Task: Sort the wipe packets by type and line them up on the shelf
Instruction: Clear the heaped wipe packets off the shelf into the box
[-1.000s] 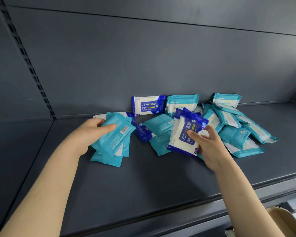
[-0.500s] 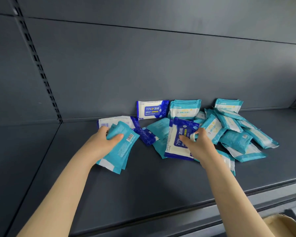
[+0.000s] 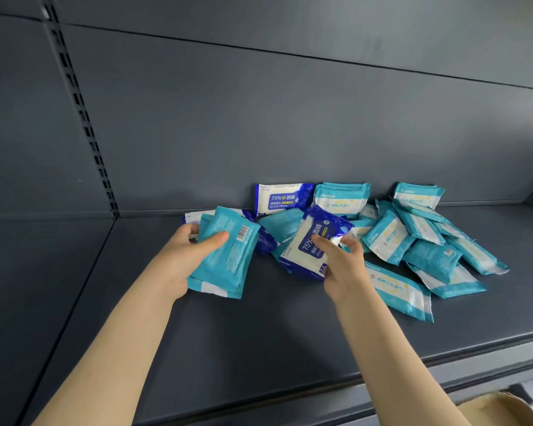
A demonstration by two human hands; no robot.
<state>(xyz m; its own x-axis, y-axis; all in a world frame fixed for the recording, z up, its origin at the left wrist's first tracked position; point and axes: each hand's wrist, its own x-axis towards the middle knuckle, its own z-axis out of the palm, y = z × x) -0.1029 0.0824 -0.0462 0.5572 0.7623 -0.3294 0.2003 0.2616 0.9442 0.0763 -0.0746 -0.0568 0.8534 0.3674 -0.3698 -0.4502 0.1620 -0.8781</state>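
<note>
Left hand (image 3: 183, 259) bare, right hand (image 3: 346, 272) bare, forearms (image 3: 114, 348) uncovered, slim fingers (image 3: 214, 242)

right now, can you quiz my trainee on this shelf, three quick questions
1. True or false: the left hand grips a stack of teal packets.
2. What does the right hand hold? A) a blue-and-white alcohol packet B) a teal packet C) nothing
3. What colours is the standing packet propped against the back wall, just left of the upright teal stack?

Key: 1 true. 2 A. 3 blue and white.
</note>
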